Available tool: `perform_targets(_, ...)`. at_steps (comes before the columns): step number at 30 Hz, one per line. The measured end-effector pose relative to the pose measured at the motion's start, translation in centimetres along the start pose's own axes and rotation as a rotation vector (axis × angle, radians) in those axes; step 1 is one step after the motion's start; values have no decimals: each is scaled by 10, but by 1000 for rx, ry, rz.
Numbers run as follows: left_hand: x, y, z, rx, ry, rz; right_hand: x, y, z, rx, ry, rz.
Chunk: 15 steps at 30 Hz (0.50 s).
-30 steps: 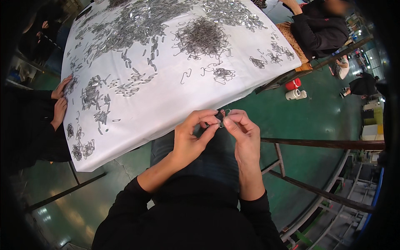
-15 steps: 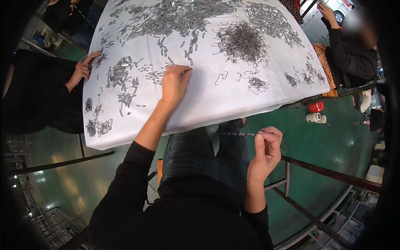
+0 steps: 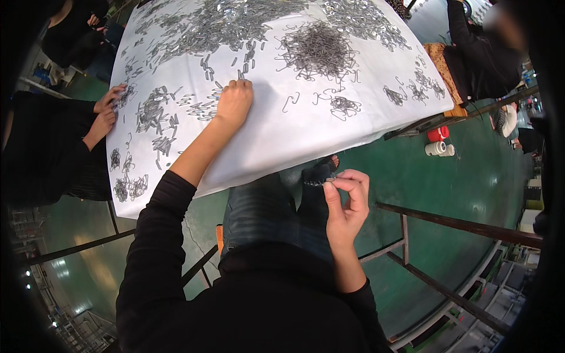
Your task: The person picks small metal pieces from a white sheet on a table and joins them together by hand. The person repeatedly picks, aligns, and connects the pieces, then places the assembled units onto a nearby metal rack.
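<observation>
My left hand (image 3: 234, 101) reaches out over the white table (image 3: 276, 141), fingers curled down on a scatter of small grey metal clips (image 3: 200, 109). Whether a clip is in its fingers I cannot tell. My right hand (image 3: 346, 200) stays low over my lap, beside the table's near edge, thumb and forefinger pinched on a short row of joined metal clips (image 3: 321, 181). A dense heap of dark wire hooks (image 3: 318, 50) lies farther back on the table, with single hooks (image 3: 290, 101) strewn near it.
Another person's hands (image 3: 106, 115) work at the table's left edge among small clip piles (image 3: 126, 187). A seated person in black (image 3: 482, 56) is at the far right. A red cup (image 3: 437, 133) and white cups (image 3: 438, 149) stand on the green floor. Metal rails (image 3: 459, 226) run at the right.
My hands, together in front of me a second ago, have parted. The left reached out onto the table among the clips; the right stayed low, keeping the joined clips pinched.
</observation>
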<state>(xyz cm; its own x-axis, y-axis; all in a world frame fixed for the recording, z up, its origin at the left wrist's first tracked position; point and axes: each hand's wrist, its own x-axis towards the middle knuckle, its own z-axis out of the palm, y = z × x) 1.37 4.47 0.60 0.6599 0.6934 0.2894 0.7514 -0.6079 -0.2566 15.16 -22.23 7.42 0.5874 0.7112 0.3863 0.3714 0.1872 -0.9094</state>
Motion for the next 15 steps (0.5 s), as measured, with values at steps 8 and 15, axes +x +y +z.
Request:
perform_targets(8,-7,-8,3,-70,-66,50,-1,10,-1,-14,-2,-29)
perform_targets(15,2,-13,-19,-624,46,-177,4,13,-1,-26,-24,-40)
